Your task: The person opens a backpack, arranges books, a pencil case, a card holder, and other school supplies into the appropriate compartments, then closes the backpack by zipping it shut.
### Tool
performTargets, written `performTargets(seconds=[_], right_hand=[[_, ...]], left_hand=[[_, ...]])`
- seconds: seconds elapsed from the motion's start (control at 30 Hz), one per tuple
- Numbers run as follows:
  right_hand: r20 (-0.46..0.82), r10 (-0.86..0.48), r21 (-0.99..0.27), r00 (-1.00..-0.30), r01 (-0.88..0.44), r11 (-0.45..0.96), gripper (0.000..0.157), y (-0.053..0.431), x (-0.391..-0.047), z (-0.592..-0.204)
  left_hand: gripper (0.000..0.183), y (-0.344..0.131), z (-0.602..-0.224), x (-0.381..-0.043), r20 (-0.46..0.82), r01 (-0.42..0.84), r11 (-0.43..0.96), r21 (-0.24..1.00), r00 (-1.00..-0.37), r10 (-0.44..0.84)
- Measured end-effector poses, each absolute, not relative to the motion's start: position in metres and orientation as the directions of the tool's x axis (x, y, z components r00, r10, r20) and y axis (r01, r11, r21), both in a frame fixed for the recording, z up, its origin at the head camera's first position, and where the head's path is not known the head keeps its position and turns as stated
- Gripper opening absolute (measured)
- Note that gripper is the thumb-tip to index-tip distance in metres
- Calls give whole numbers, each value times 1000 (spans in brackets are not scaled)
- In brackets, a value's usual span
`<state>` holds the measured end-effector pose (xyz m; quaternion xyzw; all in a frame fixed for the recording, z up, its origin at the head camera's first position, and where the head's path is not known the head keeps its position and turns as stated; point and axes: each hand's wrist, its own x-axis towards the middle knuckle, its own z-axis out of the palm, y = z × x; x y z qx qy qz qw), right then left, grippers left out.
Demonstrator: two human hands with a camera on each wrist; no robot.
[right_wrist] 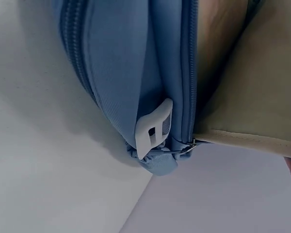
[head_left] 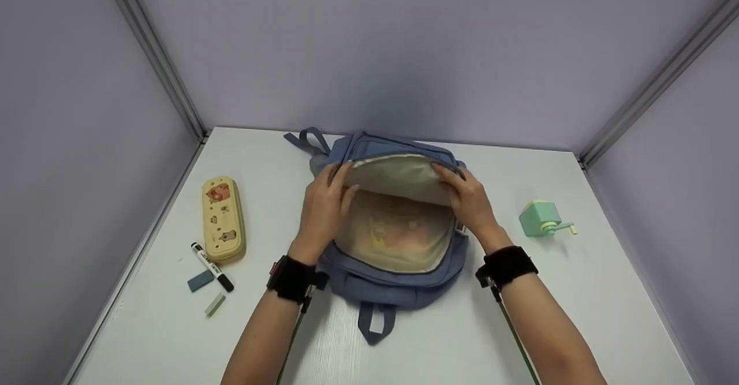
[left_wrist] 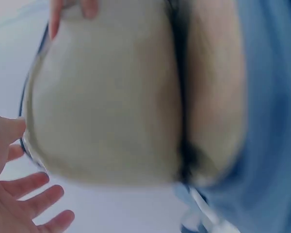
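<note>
A blue backpack (head_left: 398,294) lies on its back on the white table, its front compartment unzipped. The pale-lined flap (head_left: 398,174) is lifted away, showing the beige inside with a blurry print. At the flap's left edge, my left hand (head_left: 322,209) pinches the rim between thumb and index finger; its other fingers spread apart in the left wrist view. My right hand (head_left: 472,203) grips the flap's right edge. Only a bit of that hand shows in the right wrist view, beside a white strap buckle (right_wrist: 154,128) and the zipper (right_wrist: 191,73).
To the left lie a yellow pencil case (head_left: 222,217), a black-and-white marker (head_left: 212,266), a blue block (head_left: 200,280) and a small greenish block (head_left: 215,305). A green pencil sharpener with a crank (head_left: 540,219) stands at the right. Walls border the table's back and sides.
</note>
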<state>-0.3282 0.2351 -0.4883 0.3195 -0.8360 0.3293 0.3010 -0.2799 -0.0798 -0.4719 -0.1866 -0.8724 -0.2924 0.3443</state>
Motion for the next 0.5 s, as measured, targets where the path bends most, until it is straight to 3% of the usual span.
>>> performTargets(seconds=[0.27,0.5], right_hand=[[596,-145,-577,-790,-547,607,48,234,-342,-481],[483,-73,-649,-873,-412,640,48,227,-351,-468]], left_hand=[[50,-147,-503,-279,526,190,869,456,-846,-91],[64,-202,-538,-274,310,-158,875,458,-894,-324]])
